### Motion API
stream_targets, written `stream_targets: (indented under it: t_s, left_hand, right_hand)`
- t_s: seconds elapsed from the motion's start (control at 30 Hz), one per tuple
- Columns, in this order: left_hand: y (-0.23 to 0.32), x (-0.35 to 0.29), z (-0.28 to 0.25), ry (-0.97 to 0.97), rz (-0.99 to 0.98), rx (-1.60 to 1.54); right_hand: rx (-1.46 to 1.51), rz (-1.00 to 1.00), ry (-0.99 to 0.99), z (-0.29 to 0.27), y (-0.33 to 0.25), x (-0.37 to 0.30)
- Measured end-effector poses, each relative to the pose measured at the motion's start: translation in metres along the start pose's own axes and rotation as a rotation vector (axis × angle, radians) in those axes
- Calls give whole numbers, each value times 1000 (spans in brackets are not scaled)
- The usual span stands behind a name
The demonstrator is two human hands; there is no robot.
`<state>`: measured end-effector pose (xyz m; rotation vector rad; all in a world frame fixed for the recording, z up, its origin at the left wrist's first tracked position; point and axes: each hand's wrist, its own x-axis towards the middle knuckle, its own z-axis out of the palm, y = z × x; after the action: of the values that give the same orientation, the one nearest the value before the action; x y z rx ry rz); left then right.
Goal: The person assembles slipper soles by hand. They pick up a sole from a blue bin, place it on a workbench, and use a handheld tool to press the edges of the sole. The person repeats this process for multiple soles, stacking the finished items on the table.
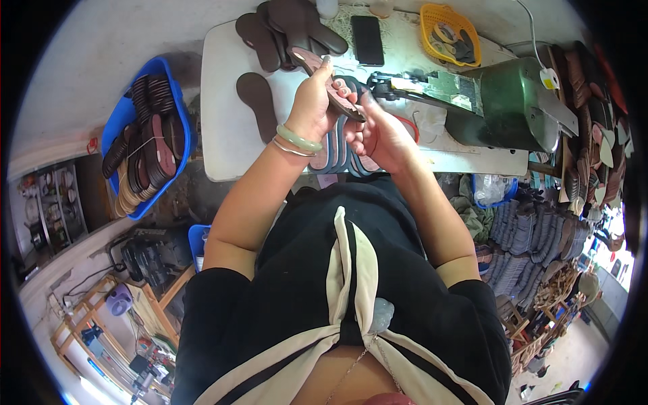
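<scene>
My left hand [316,101] is closed round a shoe sole [343,99] with a pinkish top and dark brown edge, held tilted above the table. My right hand [383,131] is at the sole's lower end, its thumb pressed near the edge and its fingers curled below. A dark strap-like piece [352,82] shows beside the right thumb; whether it belongs to the sole I cannot tell. Below my hands, several soles with blue-grey edges [331,152] lie near the table's front edge. One plain brown sole [256,101] lies left of my left hand.
On the white table [219,128] are a pile of brown soles [290,27], a black phone [366,40], a yellow basket [424,30] of small pieces and a green machine [506,101] at right. A blue basket [189,128] of bundled soles stands left. Stacked shoe parts [526,229] fill the right side.
</scene>
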<state>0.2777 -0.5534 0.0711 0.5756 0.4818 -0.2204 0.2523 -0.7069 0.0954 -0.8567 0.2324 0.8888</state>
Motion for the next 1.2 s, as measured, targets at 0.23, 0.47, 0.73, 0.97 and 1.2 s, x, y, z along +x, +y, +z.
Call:
stream_targets:
  t_s: [0.23, 0.47, 0.73, 0.97, 1.2]
  left_hand:
    - [2, -20, -49, -140, 183, 264]
    - [53, -8, -168, 178, 363, 584]
    - [39, 10, -222, 730, 767, 1974]
    - [-61, 7, -149, 306, 508, 1766]
    - [-69, 28, -164, 368, 404, 1506]
  right_hand:
    - [-295, -7, -121, -20, 45, 33]
    - [-645, 73, 26, -43, 70, 33]
    - [-703, 56, 144, -69, 75, 31]
    - [-692, -10, 222, -101, 97, 53]
    - [-1028, -168, 304, -104, 110, 78]
